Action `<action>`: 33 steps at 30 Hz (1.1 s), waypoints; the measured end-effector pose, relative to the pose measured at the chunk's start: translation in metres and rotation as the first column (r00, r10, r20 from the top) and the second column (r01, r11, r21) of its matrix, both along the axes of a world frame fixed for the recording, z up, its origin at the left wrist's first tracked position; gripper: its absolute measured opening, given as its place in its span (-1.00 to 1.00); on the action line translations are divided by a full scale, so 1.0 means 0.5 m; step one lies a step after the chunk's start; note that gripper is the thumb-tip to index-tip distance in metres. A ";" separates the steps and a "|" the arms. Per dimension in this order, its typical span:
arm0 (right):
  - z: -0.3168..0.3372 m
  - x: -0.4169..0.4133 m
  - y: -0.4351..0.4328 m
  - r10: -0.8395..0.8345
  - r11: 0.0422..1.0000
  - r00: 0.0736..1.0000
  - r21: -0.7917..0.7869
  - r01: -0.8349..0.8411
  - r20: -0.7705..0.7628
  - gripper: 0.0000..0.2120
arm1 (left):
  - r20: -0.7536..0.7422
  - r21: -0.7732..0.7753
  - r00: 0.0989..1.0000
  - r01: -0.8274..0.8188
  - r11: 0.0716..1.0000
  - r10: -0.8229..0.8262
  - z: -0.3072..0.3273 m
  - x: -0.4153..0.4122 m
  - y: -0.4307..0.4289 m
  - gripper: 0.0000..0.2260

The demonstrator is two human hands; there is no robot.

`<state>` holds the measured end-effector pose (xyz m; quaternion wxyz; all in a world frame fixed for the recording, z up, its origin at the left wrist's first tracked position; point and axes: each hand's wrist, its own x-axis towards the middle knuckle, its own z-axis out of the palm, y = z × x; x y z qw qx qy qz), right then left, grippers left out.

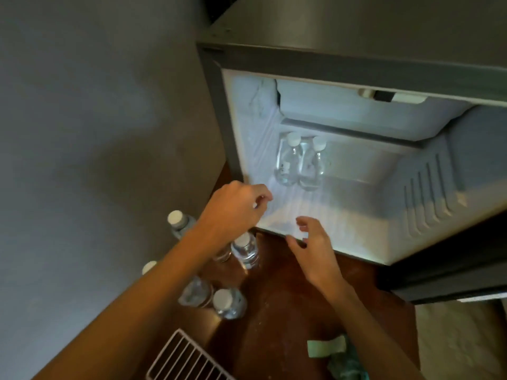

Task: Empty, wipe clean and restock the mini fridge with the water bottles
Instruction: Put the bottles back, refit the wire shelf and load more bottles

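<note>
Brown flooring [288, 311] fronts the open mini fridge [356, 215], two water bottles [286, 165] standing deep inside toward 2 o'clock. More bottles [227, 301] cluster at 7 o'clock; left hand [236, 207] and right hand [312, 248] hover at the sill, loose-fingered, empty.

Two clear plastic water bottles [299, 164] stand inside the open grey mini fridge [274, 60]; left hand [233, 205] and right hand [314, 249] hover empty at its threshold.

Both hands, left [233, 207] and right [311, 242], outstretched, fingers loosely curled, empty.
</note>
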<state>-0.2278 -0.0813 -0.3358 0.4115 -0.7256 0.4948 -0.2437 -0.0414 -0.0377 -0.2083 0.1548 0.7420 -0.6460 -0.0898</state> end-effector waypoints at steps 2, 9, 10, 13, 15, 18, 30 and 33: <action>-0.005 0.022 0.057 0.137 0.989 0.991 0.060 -0.137 0.002 -0.45 | 0.050 0.050 0.999 -0.006 0.999 0.004 0.018 0.057 0.062 -0.86; -0.007 0.114 0.099 0.297 0.948 0.954 0.134 -0.289 -0.049 -0.23 | 0.323 0.365 0.945 -0.072 0.928 -0.054 -0.049 0.133 0.152 -0.52; -0.017 0.122 0.101 0.313 0.944 0.947 0.136 -0.302 -0.073 -0.23 | 0.285 0.347 0.958 -0.069 0.935 -0.035 -0.066 0.133 0.155 -0.54; -0.047 0.131 0.106 0.297 0.951 0.951 0.120 -0.286 -0.082 -0.30 | 0.099 0.264 0.992 -0.103 0.959 0.080 -0.110 0.131 0.161 -0.52; -0.057 0.135 0.112 0.225 0.970 0.973 0.107 -0.218 -0.056 -0.40 | 0.017 0.212 0.988 -0.152 0.965 0.152 -0.133 0.128 0.165 -0.55; -0.052 0.130 0.121 0.170 0.984 0.983 0.064 -0.166 -0.066 -0.45 | 0.004 0.158 0.985 -0.174 0.972 0.175 -0.140 0.111 0.167 -0.70; 0.074 -0.109 -0.017 -0.142 0.988 0.988 -0.069 0.137 -0.065 -0.34 | -0.193 0.079 0.981 0.050 0.996 -0.034 0.035 -0.078 -0.006 -0.73; 0.084 -0.149 -0.107 -0.290 0.954 0.956 -0.089 0.285 -0.047 -0.32 | -0.221 0.069 0.974 0.062 0.996 -0.045 0.023 -0.137 -0.110 -0.72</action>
